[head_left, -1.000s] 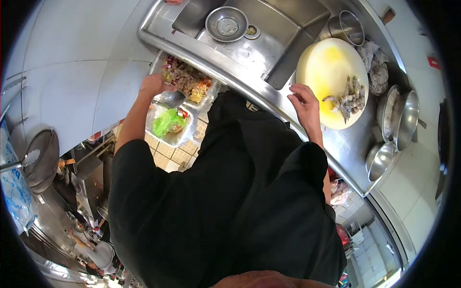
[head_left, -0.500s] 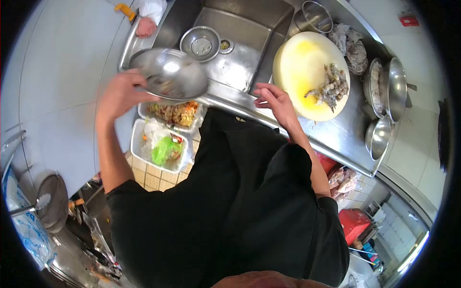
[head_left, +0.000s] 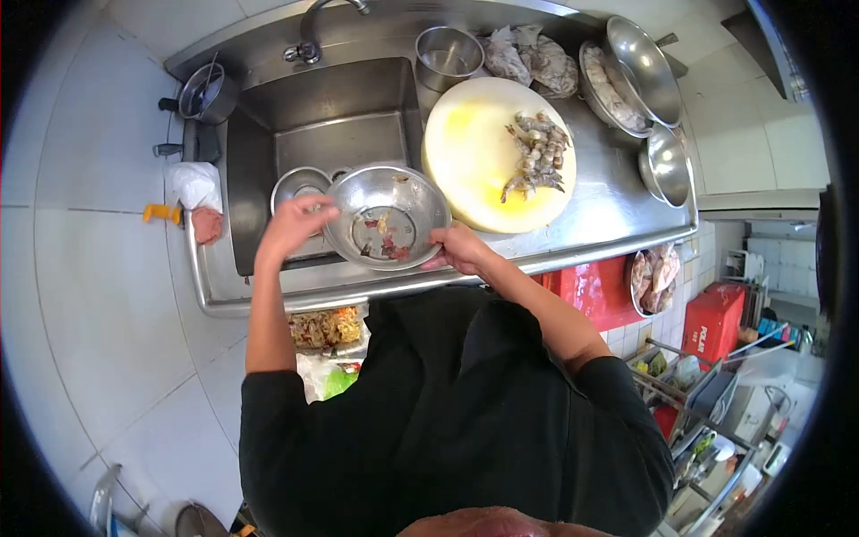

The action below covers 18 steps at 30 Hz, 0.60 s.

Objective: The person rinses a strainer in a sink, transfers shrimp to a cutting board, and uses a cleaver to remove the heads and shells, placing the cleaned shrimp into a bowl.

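A large steel bowl (head_left: 429, 192) is over the front right part of the sink, tilted a little, with red and yellowish scraps on its bottom. My right hand (head_left: 461, 249) grips the bowl's right rim. Beside the left rim is my left hand (head_left: 297, 224), fingers apart and holding nothing. Partly behind that hand, a smaller steel bowl (head_left: 291, 186) sits in the sink. A pile of shrimp (head_left: 540, 152) lies on the round white cutting board (head_left: 456, 134), just right of the bowl.
The sink (head_left: 322, 98) has a faucet (head_left: 309, 45) behind it. A steel pot (head_left: 447, 55), plastic bags (head_left: 550, 70) and steel bowls (head_left: 644, 72) line the back right. Below the counter edge are a food-scrap container (head_left: 327, 329) and a red container (head_left: 599, 291).
The large bowl has moved from the left, over the scrap containers, to the sink. My left hand has let it go; my right hand now grips it. The view has shifted.
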### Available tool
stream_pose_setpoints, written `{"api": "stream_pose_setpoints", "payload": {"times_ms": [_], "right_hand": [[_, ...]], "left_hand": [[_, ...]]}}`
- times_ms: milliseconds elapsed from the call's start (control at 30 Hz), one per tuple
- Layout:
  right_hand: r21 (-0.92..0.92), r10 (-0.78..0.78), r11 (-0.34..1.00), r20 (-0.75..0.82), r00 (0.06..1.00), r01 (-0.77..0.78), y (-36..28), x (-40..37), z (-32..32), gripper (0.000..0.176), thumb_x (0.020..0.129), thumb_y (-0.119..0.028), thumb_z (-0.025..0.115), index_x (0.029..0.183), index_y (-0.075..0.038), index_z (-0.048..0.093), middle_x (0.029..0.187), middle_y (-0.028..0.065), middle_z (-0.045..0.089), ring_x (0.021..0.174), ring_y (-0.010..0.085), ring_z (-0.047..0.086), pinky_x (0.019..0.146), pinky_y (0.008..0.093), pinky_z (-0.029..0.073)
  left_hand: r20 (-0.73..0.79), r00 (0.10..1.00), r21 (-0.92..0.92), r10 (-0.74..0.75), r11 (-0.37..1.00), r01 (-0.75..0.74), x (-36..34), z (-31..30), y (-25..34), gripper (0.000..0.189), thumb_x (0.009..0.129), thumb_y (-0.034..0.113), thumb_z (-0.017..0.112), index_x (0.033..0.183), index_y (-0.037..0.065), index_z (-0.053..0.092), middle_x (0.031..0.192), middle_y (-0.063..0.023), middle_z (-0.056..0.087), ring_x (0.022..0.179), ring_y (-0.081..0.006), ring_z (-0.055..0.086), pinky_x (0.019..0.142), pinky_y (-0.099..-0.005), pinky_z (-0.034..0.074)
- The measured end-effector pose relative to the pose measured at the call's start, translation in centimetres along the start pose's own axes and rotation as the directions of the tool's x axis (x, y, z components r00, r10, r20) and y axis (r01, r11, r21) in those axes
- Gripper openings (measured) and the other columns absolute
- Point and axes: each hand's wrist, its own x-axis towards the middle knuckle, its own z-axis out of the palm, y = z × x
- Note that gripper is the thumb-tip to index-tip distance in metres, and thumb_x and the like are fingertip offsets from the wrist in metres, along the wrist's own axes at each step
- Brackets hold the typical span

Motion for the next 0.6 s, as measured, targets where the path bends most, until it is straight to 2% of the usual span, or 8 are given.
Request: {"api": "stream_pose_setpoints", "payload": {"times_ms": [67,133,233,267,333,433,500,600], "right_hand": [[-0.100,-0.045,0.994,-0.040,0.998,0.041,0.5,-0.5,-0.2,0.054,0.092,-0.004,0.059,0.143,0.007,0.047,0.120,0.0234,0.067,0.097,0.0325,0.074,0.073,0.0427,0.069],[-0.274,-0.116,0.956,-0.038,0.993,0.101,-0.7,-0.3,-0.3,0.058,0.089,-0.004,0.060,0.145,0.003,0.047,0.121,0.0220,0.067,0.099,0.0308,0.074,0.071,0.0422,0.068],[-0.504,-0.230,0.851,-0.105,0.968,0.148,-2.8,-0.6,0.7,0.069,0.082,-0.006,0.065,0.148,0.003,0.046,0.120,0.0212,0.069,0.101,0.0274,0.072,0.079,0.0385,0.061],[-0.593,-0.274,0.790,-0.111,0.955,0.157,-3.1,-0.2,0.9,0.071,0.081,-0.006,0.066,0.148,0.003,0.045,0.120,0.0215,0.069,0.100,0.0269,0.071,0.081,0.0378,0.060],[-0.603,-0.270,0.781,-0.092,0.959,0.162,-3.7,0.2,1.6,0.072,0.080,-0.007,0.066,0.148,0.004,0.045,0.122,0.0223,0.068,0.101,0.0277,0.070,0.086,0.0384,0.058],[-0.588,-0.243,0.795,-0.081,0.967,0.150,-4.0,0.3,2.8,0.072,0.079,-0.008,0.066,0.147,0.005,0.046,0.124,0.0235,0.068,0.105,0.0294,0.069,0.092,0.0395,0.055],[-0.544,-0.217,0.829,-0.103,0.971,0.127,-4.4,0.1,3.2,0.072,0.079,-0.008,0.066,0.147,0.005,0.046,0.126,0.0242,0.067,0.109,0.0312,0.068,0.095,0.0406,0.054],[-0.700,-0.491,0.599,0.062,0.869,0.389,-2.8,1.9,1.2,0.067,0.080,-0.008,0.063,0.144,0.006,0.045,0.127,0.0284,0.065,0.101,0.0344,0.072,0.080,0.0421,0.061]], "left_hand": [[-0.097,0.919,0.325,0.382,0.885,-0.333,3.0,-1.4,0.0,0.034,0.090,0.025,0.080,0.117,0.005,0.076,0.104,-0.0080,0.073,0.093,-0.0147,0.068,0.084,-0.0302,0.054],[-0.151,0.884,0.235,0.443,0.884,-0.404,4.7,-0.7,1.4,0.032,0.090,0.022,0.078,0.117,0.005,0.076,0.107,-0.0086,0.073,0.096,-0.0148,0.068,0.086,-0.0311,0.054],[-0.023,0.927,0.138,0.374,0.920,-0.368,6.6,2.5,1.7,0.033,0.092,0.019,0.076,0.122,0.006,0.073,0.115,-0.0100,0.072,0.106,-0.0207,0.068,0.094,-0.0361,0.053],[-0.063,0.877,0.229,0.476,0.862,-0.452,7.1,3.7,1.3,0.035,0.091,0.018,0.076,0.124,0.005,0.072,0.118,-0.0111,0.071,0.109,-0.0238,0.067,0.098,-0.0378,0.052],[-0.112,0.740,0.415,0.663,0.708,-0.571,8.1,6.3,0.0,0.040,0.090,0.015,0.075,0.128,0.005,0.069,0.124,-0.0133,0.069,0.117,-0.0301,0.064,0.105,-0.0412,0.049],[-0.124,0.675,0.537,0.727,0.621,-0.570,8.8,8.2,-0.9,0.048,0.087,0.013,0.074,0.134,0.006,0.064,0.136,-0.0128,0.062,0.130,-0.0350,0.055,0.110,-0.0454,0.046],[-0.112,0.705,0.582,0.700,0.621,-0.525,8.5,9.2,-1.0,0.052,0.085,0.011,0.075,0.135,0.004,0.063,0.138,-0.0149,0.059,0.131,-0.0365,0.053,0.111,-0.0456,0.044],[-0.042,0.752,0.659,0.658,0.584,-0.474,7.3,10.7,-1.4,0.054,0.086,0.008,0.073,0.139,0.005,0.062,0.141,-0.0161,0.054,0.134,-0.0385,0.049,0.111,-0.0485,0.043]]}}
